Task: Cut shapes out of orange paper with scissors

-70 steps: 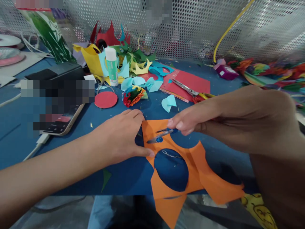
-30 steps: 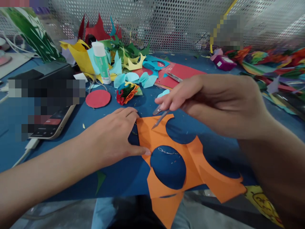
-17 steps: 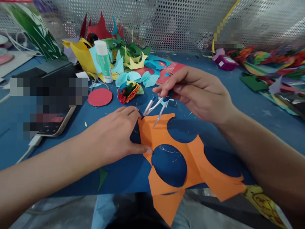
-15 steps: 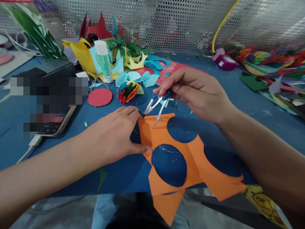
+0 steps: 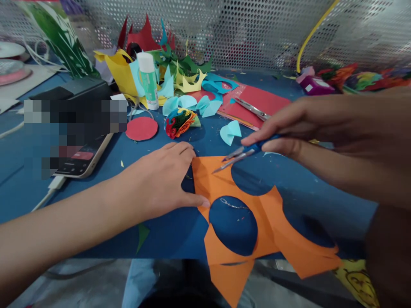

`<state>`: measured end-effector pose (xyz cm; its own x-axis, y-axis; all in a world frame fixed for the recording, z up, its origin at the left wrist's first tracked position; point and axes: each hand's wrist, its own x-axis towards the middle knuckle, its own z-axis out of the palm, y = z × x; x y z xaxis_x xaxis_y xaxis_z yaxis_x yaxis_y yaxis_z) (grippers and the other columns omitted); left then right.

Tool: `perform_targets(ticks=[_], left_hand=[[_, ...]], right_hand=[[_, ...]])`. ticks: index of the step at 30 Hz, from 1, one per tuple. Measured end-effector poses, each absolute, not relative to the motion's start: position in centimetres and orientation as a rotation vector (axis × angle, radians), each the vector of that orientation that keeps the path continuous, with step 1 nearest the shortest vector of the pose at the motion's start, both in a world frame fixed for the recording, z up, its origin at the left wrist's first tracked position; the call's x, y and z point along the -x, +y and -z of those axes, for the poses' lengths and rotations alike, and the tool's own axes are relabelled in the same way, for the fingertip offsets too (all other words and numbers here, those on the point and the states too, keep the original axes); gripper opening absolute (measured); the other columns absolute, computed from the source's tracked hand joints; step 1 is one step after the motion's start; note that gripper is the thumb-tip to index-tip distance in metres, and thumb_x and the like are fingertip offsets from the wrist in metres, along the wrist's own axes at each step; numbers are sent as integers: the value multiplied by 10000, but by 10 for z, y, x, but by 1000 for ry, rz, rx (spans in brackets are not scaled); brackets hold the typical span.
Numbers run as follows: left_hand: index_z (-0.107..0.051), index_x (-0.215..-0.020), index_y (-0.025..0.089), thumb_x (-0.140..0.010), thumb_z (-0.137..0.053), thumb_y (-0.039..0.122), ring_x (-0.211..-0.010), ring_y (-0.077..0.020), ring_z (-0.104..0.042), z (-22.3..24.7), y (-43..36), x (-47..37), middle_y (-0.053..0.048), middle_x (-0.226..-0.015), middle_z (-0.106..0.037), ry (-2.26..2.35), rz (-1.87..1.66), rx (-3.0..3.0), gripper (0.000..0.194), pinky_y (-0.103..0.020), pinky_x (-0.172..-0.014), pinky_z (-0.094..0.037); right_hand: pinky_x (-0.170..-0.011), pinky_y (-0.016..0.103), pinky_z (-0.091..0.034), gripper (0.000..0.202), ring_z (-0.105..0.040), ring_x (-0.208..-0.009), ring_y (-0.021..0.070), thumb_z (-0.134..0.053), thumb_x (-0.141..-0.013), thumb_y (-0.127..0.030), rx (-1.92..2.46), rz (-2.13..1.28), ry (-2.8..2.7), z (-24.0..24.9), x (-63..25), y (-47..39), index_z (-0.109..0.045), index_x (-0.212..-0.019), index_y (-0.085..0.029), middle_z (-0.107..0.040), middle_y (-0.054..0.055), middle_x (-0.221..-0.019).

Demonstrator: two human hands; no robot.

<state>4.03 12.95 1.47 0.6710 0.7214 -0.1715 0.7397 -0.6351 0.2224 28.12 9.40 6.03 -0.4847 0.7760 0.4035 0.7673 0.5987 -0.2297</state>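
An orange sheet of paper with large round cut-outs lies on the blue table, its lower points hanging over the front edge. My left hand rests at its upper left edge, thumb and fingers spread apart, the thumb touching the paper. In my right hand is a drawing compass with blue and silver parts, pinched near its top and leaning well over to the right. Its tips are over the upper part of the orange sheet; whether they touch cannot be made out.
Behind the sheet are scissors on red paper, folded light blue pieces, a red paper disc and a glue stick. A phone with a cable stands at left. Paper scraps and a perforated metal panel lie beyond.
My right hand has moved right and lower, tilting the compass from fairly upright to a low slant. The scissors now show. My left hand stays on the sheet; the view has shifted slightly.
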Motion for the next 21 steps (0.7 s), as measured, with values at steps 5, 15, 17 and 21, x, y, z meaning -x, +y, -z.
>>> perform_targets(ticks=[5, 15, 17, 21], left_hand=[[-577, -1146, 124, -698, -612, 699, -1154, -337, -524, -16, 128, -40, -146, -1267, -555, 1157, 69, -2623, 729, -419, -904, -476], [-600, -1141, 129, -701, -618, 684, -1183, -351, -509, -12, 126, -38, -135, -1208, -586, 1160, -9, -2589, 709, -424, -950, -450], [-598, -1145, 122, -706, -612, 686, -1188, -353, -507, -12, 126, -38, -137, -1213, -582, 1159, -14, -2601, 715, -429, -953, -449], [-585, -1150, 107, -719, -605, 685, -1168, -341, -525, -12, 125, -38, -150, -1236, -570, 1147, 6, -2633, 722, -428, -949, -456]], right_hand=[[-460, 335, -422, 112, -653, -630, 108, -588, -860, -443, 1214, 97, -2351, -57, -277, 83, -660, -915, -377, -732, -70, -803], [-508, 245, -429, 276, -482, -513, 65, -652, -850, -375, 1101, 54, -2160, -47, -252, 96, -494, -672, -234, -547, -47, -604], [-498, 246, -390, 286, -471, -505, 55, -628, -869, -371, 1112, 119, -2145, -45, -249, 97, -485, -672, -221, -529, -58, -589], [-493, 255, -328, 323, -360, -439, 53, -567, -902, -422, 1176, 185, -2148, -42, -243, 99, -506, -667, -208, -426, -69, -509]])
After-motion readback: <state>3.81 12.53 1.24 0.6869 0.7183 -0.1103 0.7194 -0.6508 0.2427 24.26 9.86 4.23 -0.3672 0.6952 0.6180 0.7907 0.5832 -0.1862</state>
